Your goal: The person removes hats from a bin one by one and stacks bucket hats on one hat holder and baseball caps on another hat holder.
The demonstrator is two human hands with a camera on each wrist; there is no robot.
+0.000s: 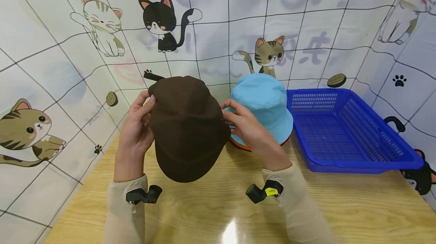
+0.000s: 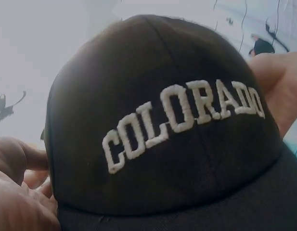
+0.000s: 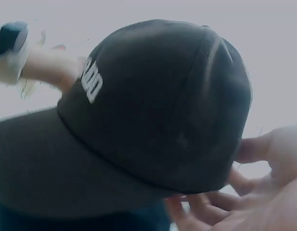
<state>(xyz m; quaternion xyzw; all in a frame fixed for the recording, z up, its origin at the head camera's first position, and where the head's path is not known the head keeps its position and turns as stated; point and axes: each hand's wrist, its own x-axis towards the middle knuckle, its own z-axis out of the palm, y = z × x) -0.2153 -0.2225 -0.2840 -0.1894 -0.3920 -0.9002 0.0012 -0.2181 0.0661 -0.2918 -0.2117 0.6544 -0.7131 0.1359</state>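
A dark brown baseball cap (image 1: 185,122) is held up over the table between both hands, its brim toward the wearer of the camera. White raised letters reading COLORADO (image 2: 182,115) run across its front in the left wrist view. My left hand (image 1: 137,124) grips the cap's left edge, thumb on top and fingers beneath. On the opposite side my right hand (image 1: 243,122) pinches the edge, its fingers curling under the rim in the right wrist view. A strap end (image 1: 154,76) sticks out at the cap's back left.
Behind the right hand stands a light blue bucket hat (image 1: 260,96), with orange and red brims showing under it. To its right a blue plastic basket (image 1: 306,157) sits on the wooden table (image 1: 204,213). A cat-print sheet (image 1: 211,16) hangs behind and along the sides.
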